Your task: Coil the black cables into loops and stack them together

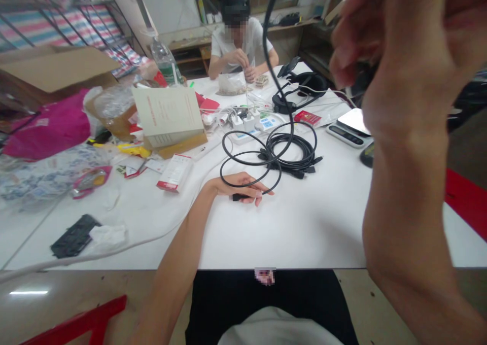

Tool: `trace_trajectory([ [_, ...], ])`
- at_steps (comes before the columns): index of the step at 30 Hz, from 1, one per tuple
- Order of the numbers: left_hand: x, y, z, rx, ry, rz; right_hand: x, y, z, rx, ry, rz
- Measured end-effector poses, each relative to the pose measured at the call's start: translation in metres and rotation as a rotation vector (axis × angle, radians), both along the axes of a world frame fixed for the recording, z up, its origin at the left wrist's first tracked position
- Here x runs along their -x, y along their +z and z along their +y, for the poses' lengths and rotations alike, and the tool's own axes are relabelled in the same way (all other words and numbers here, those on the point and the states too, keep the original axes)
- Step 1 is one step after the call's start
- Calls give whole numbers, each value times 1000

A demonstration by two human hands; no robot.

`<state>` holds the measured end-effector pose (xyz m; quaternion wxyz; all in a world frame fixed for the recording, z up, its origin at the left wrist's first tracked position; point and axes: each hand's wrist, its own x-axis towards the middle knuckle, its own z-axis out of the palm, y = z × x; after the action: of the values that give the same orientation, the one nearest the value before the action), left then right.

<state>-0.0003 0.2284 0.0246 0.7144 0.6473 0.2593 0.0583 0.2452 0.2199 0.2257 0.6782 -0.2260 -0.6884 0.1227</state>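
Inward from the near edge of the table (304,223), our left hand (239,182) grasps a black plug (238,197), and the black cable (265,35) by it loops up past a coiled bundle (309,154) farther right. Toward the table's right edge hangs our blurred right hand (399,35), whose grip we cannot tell; we'd best keep the cable slack and clear of that bundle.

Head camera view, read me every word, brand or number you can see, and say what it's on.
Nothing is legible.
Cream sheet: reddish print, too blurred.
White-and-red box: print too small.
Red card: yellowish print, blurred.
Bottle: green label, blurred.
Power strip: blue labels, too small.
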Motion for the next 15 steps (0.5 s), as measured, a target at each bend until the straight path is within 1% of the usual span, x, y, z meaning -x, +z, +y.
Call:
trace_trajectory([
  [2,0,-1,0,2,-9,-6,7,-10,-11,-81,0,-309],
  [3,-1,-1,0,-2,-8,-11,9,-20,-15,-88,23,-467],
  [4,-2,0,0,-6,-10,-19,12,-33,-18,-74,56,-609],
  [6,-3,1,0,-34,-24,-33,17,-70,-19,-37,119,-794],
  [8,-4,2,-1,-87,-46,-33,23,-115,-16,1,133,-939],
  [10,-5,3,-2,-141,-49,-7,29,-159,-12,51,120,-1023],
  [12,-5,4,-3,-150,-36,15,33,-195,-9,103,96,-1028],
  [13,-5,5,-3,-140,-33,16,34,-207,-7,137,75,-1023],
  [15,-4,6,-4,-121,-43,9,33,-223,-6,192,32,-1025],
])
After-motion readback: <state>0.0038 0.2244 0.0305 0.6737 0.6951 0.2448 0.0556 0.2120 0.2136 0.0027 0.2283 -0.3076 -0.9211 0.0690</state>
